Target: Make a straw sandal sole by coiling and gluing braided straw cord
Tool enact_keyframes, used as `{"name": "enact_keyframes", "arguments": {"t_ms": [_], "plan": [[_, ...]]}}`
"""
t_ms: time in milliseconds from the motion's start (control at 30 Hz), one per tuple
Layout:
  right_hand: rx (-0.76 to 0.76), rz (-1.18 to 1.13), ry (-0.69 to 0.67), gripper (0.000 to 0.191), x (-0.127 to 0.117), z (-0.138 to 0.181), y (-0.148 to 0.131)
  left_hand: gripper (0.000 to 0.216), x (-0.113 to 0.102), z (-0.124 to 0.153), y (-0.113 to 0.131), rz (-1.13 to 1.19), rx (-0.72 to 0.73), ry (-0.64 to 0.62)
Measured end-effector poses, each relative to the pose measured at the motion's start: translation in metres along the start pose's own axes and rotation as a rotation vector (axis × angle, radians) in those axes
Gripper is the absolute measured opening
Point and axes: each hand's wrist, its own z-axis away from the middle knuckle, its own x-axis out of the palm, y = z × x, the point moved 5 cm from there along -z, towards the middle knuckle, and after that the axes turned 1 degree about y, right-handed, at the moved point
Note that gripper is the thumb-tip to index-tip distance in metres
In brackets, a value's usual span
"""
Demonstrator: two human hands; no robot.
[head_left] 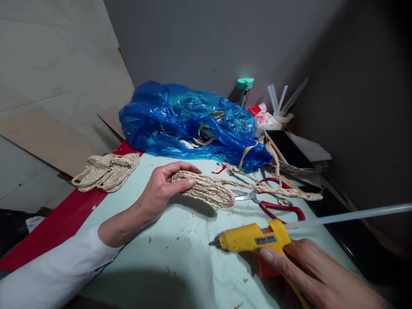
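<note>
My left hand (pixel 167 184) pinches one end of an oval coil of braided straw cord (pixel 209 193), held just above the pale green table covering. A loose tail of the braid (pixel 286 191) runs off to the right, passing over red-handled scissors (pixel 257 198) that lie with their blades partly behind the coil. In my right hand (pixel 309 266) is a yellow hot glue gun (pixel 254 238), its dark nozzle pointing left, below the coil and apart from it. A long translucent glue stick (pixel 350 215) sticks out of its back.
A crumpled blue plastic bag (pixel 186 116) with straw strips lies at the back. Woven straw pieces (pixel 107 171) rest at the left edge. Toward the back right are a phone (pixel 288 148), a cup of glue sticks (pixel 283 118) and a green-capped container (pixel 245 86).
</note>
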Motion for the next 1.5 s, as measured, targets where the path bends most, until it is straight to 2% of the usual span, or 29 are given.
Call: {"name": "enact_keyframes", "arguments": {"t_ms": [133,233,300,333,400,467,567,667,733,900,1300,1500], "plan": [[-0.166,0.494,0.052,0.057,-0.007,0.001,0.0,0.02,0.001,0.002,0.001,-0.02,-0.007,-0.016],[-0.306,0.783,0.254,0.048,-0.018,0.009,-0.016,0.017,0.003,0.004,0.002,-0.068,0.01,-0.035],[-0.479,0.843,0.421,0.036,-0.026,0.016,-0.041,0.016,0.005,0.006,0.002,-0.096,0.017,-0.06],[-0.58,0.788,0.49,0.027,-0.029,0.019,-0.056,0.016,0.006,0.007,0.002,-0.106,0.016,-0.077],[-0.691,0.714,0.661,0.024,-0.039,0.02,-0.086,0.017,0.009,0.009,0.002,-0.117,0.008,-0.114],[-0.874,0.721,0.719,0.025,-0.04,0.019,-0.114,0.017,0.01,0.01,0.001,-0.123,-0.003,-0.14],[-0.961,0.762,0.674,0.02,-0.034,0.009,-0.135,0.016,0.011,0.01,0.001,-0.13,-0.003,-0.157],[-0.984,0.76,0.739,0.024,-0.031,0.007,-0.137,0.014,0.012,0.011,0.0,-0.139,-0.002,-0.181],[-1.005,0.75,0.728,0.025,-0.029,0.006,-0.134,0.014,0.014,0.011,-0.001,-0.134,-0.02,-0.2],[-1.068,0.559,0.446,0.019,-0.02,-0.003,-0.127,0.014,0.018,0.011,-0.001,-0.141,-0.021,-0.27],[-1.024,0.453,0.323,0.022,-0.013,-0.008,-0.121,0.011,0.022,0.013,-0.001,-0.235,-0.027,-0.289],[-1.016,0.434,0.336,0.016,-0.009,-0.002,-0.12,0.011,0.023,0.014,0.0,-0.26,-0.053,-0.256]]}}
